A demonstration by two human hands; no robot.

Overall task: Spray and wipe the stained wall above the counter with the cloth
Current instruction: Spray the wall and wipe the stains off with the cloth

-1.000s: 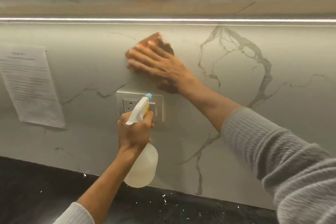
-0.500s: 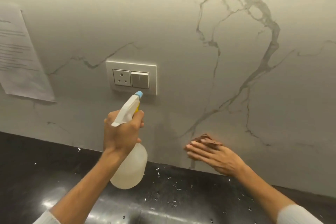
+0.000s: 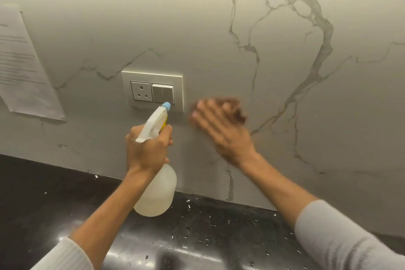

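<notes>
- Two things do the work here: the cloth (image 3: pixel 235 107) and the spray bottle (image 3: pixel 156 193). The cloth is brown, soft and limp, so I judge it will bunch or slide unless pinned flat. It lies against the wall (image 3: pixel 219 28), just right of the socket plate (image 3: pixel 153 92), under the right hand (image 3: pixel 222 132).
- The right hand's fingers are stretched out and spread, pressing the cloth to the wall rather than curling round it. A broad, flat press looks the sound way to hold it for wiping.
- The left hand (image 3: pixel 149 151) is wrapped tight round the bottle's neck below the white trigger head. The blue nozzle points at the wall by the plate's lower edge, over the near, dark counter (image 3: pixel 43 204).
- The bottle looks like thin translucent plastic (probably light, and slick if wet). The neck is the natural place to grip it.
- Hard to make out:
  - The right hand and cloth are blurred, and most of the cloth is hidden beneath the fingers.
  - Any finger on the trigger is hidden, and the liquid level is unclear.
  - Stains cannot be told from the wall's grey veins.
  - The paper sheet (image 3: pixel 22 61) at far left is cut off, its print unreadable.
</notes>
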